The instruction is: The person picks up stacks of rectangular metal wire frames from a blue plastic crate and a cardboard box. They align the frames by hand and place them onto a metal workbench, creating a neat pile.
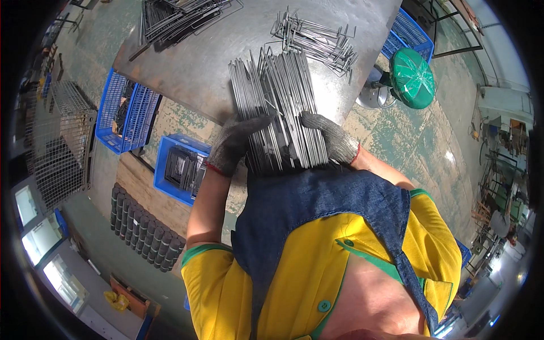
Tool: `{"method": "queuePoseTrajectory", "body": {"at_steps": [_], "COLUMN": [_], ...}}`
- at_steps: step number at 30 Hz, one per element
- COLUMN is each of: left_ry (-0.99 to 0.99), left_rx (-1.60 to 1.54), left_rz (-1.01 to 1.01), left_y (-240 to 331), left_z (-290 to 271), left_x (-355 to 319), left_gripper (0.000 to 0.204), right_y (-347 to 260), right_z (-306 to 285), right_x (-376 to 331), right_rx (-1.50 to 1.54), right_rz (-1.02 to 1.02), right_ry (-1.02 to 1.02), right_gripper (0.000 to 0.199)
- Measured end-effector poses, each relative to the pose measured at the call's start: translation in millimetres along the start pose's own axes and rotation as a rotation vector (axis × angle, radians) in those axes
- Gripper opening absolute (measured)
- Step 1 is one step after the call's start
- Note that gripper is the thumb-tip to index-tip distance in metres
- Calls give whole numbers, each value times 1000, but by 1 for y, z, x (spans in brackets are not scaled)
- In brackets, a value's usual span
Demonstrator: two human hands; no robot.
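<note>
A thick bundle of bent metal wire rods [290, 105] lies between my hands, reaching from the table edge back against my dark blue apron. My left hand [233, 141], in a grey work glove, grips the bundle's left side, thumb laid over the top. On the right side my right hand [333, 136], gloved the same way, clasps it with the thumb on top; the fingers underneath are hidden. The bundle shows a narrow gap down its middle. Past it on the metal table [221, 62] lies a loose pile of similar bent wires [317, 42].
Dark wire frames [175, 20] are stacked at the table's far left. Blue crates [127, 110] and a blue bin [180, 170] with metal parts stand left. A green-topped stool [412, 78] is at the right. Dark cylindrical rolls [144, 229] line the floor at lower left.
</note>
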State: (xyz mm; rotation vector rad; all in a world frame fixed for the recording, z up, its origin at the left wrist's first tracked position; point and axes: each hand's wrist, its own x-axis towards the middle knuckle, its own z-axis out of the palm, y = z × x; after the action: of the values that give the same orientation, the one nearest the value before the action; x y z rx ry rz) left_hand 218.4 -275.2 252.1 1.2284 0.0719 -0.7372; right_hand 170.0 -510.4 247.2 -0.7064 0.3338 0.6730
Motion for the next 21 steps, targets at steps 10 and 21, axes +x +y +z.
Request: {"method": "queuePoseTrajectory", "body": {"at_steps": [10,21], "left_ry": [-126,-76], "left_rx": [734,711], "left_rz": [653,327], "left_y": [-18,-8], "left_z": [-12,2], "left_x": [4,3], "left_gripper": [29,30], "right_y": [-21,-9], "right_z": [39,14], "right_x": [-14,0], "right_rx": [295,239], "right_rz": [163,125], "right_ry": [-46,-65], "right_gripper": [31,32]}}
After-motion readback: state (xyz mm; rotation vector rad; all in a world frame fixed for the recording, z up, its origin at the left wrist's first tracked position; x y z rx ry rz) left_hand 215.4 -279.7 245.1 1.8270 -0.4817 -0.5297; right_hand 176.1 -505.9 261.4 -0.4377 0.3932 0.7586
